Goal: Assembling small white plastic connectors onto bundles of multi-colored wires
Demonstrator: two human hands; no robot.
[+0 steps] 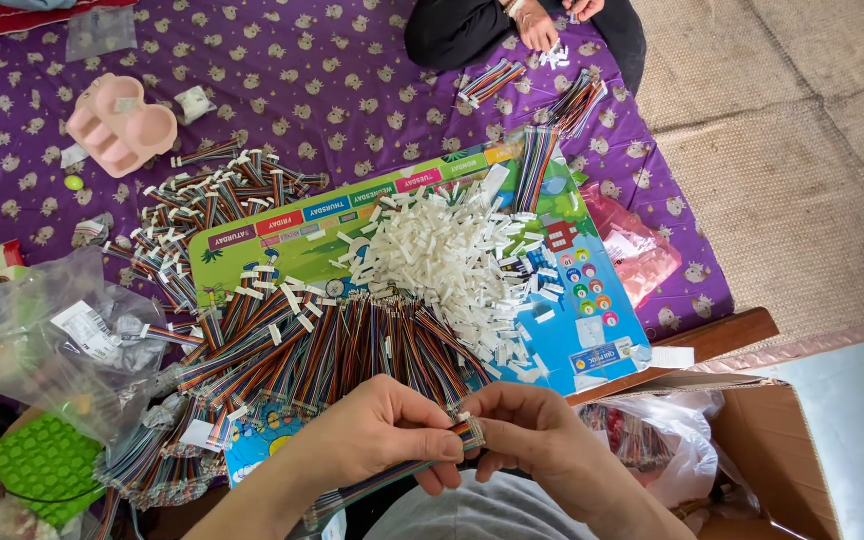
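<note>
A multicoloured ribbon cable (407, 470) is pinched between the left hand (377, 430) and right hand (542, 435), its end steadied at a white connector (470, 431), with loose cables (342, 345) and white connector housings (442, 250) heaped just beyond for easy reach.

Loads of other stuff lying around: a purple blanket with little animal prints (352, 70) covers the floor, with a pink plastic tray (120, 125) sitting up in the far left corner and a clear plastic bag (47, 340) crumpled at the left edge, right above a green bumpy mat (44, 462). There's a pink bag (637, 250) just off the right edge of the colourful board (592, 330), and an open cardboard box (782, 450) at bottom right. Across the blanket another person in dark trousers (452, 35) sits near a few more wire bundles (492, 82).
</note>
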